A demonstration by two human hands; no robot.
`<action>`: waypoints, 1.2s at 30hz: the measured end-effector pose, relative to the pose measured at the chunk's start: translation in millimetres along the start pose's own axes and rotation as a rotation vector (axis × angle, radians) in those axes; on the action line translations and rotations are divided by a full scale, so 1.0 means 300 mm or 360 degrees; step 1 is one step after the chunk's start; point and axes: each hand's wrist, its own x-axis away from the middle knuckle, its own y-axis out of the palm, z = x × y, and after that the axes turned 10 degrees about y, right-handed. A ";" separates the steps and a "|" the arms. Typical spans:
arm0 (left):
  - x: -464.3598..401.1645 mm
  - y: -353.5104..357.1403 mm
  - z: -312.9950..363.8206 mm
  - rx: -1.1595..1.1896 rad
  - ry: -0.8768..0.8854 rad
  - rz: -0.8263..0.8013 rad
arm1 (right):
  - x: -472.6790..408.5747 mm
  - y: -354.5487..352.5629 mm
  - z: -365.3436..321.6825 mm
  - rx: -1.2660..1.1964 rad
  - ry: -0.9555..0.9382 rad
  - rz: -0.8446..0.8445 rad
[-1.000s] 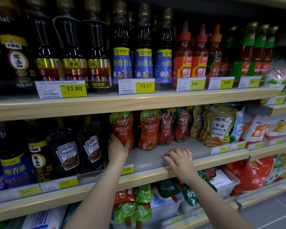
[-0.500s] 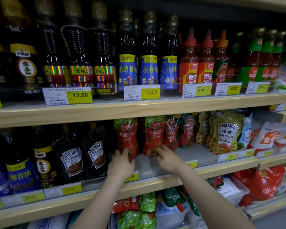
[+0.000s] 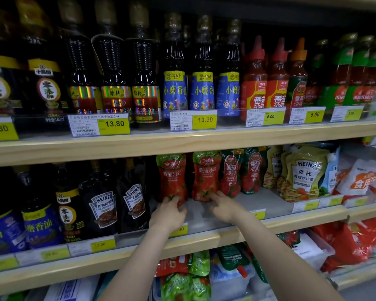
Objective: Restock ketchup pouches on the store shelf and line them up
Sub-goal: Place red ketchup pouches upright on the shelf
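Red pouches stand mid-shelf (image 3: 204, 216): the left pouch (image 3: 172, 177) is pinched by the left hand (image 3: 168, 213), the right pouch (image 3: 205, 177) touched by the right hand's (image 3: 224, 208) straight fingers.

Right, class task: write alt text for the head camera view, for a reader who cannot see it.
Two bare hands reach onto a wooden store shelf: the left hand grips the base of a red ketchup pouch, the right hand touches the base of its twin. Dark sauce bottles stand alongside.
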 end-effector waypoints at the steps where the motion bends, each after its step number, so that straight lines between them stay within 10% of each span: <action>1: -0.001 0.000 -0.002 0.0010 0.0014 -0.0017 | 0.001 0.000 -0.001 0.0006 0.0010 -0.0004; 17: 0.124 0.075 0.185 -0.0062 0.0854 0.0219 | 0.341 -0.129 0.179 0.0027 -0.0035 0.0464; 36: 0.100 0.371 0.577 -0.0370 0.0403 0.0483 | 0.211 -0.193 0.653 0.0268 -0.0559 0.0328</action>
